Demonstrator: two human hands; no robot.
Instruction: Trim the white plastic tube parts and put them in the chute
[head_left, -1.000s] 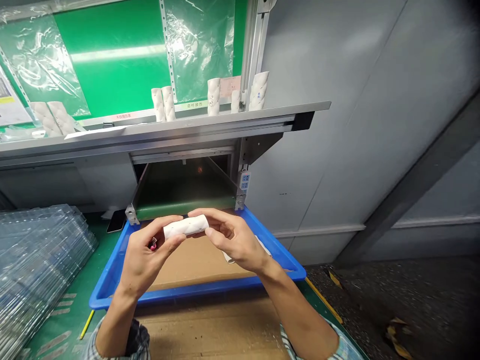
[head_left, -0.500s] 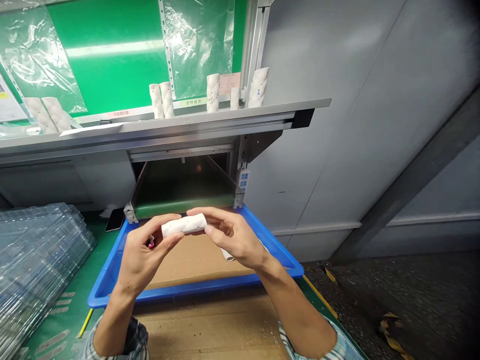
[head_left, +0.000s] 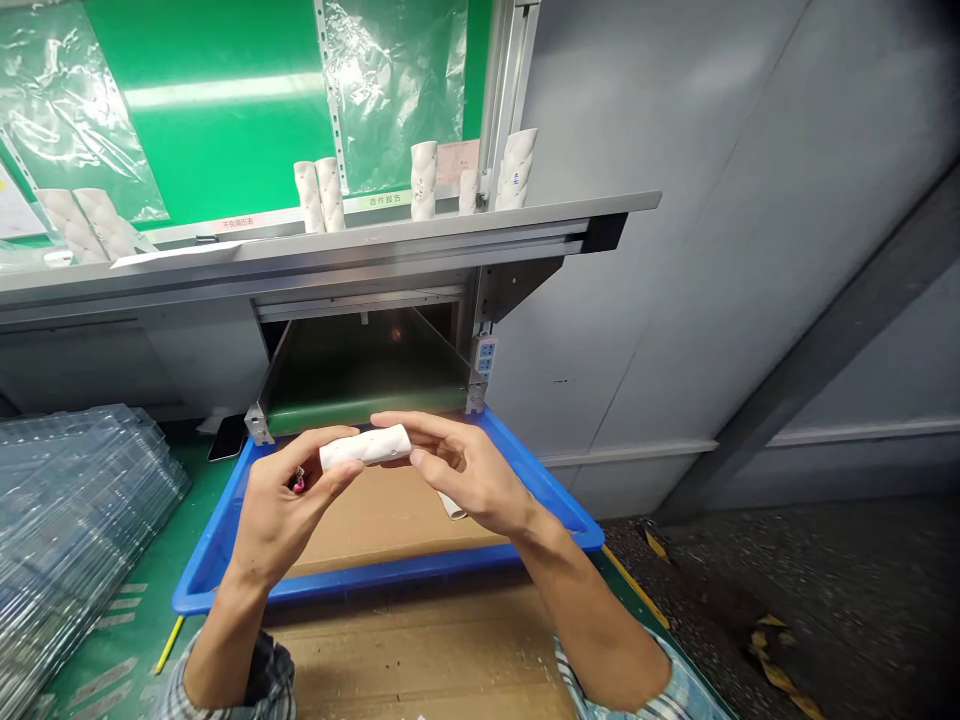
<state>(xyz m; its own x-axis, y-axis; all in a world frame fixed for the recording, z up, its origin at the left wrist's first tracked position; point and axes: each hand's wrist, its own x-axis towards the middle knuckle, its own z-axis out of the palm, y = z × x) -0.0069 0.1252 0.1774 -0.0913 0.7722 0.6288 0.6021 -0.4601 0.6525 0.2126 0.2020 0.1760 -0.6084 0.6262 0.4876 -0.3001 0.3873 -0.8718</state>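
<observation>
A short white tube (head_left: 365,447) with small marks on its surface lies almost level between my two hands, above a blue tray (head_left: 382,578). My left hand (head_left: 281,500) pinches its left end between thumb and fingers; a small pink object (head_left: 298,482) shows at that palm. The other end is held by my right hand (head_left: 469,475), fingers behind and thumb in front. Partly hidden under my right hand, another white tube (head_left: 452,507) rests on the cardboard (head_left: 360,520) lining the tray.
Behind the tray is a green conveyor belt (head_left: 367,370). Several white tubes (head_left: 424,180) stand on the metal shelf (head_left: 375,250) above. Stacked clear plastic trays (head_left: 82,530) sit at left, near a phone (head_left: 227,438) and a yellow stick (head_left: 169,645). A grey wall (head_left: 630,300) rises at right.
Both hands keep their hold on the white tube, with hardly any movement. The whole view has shifted very slightly.
</observation>
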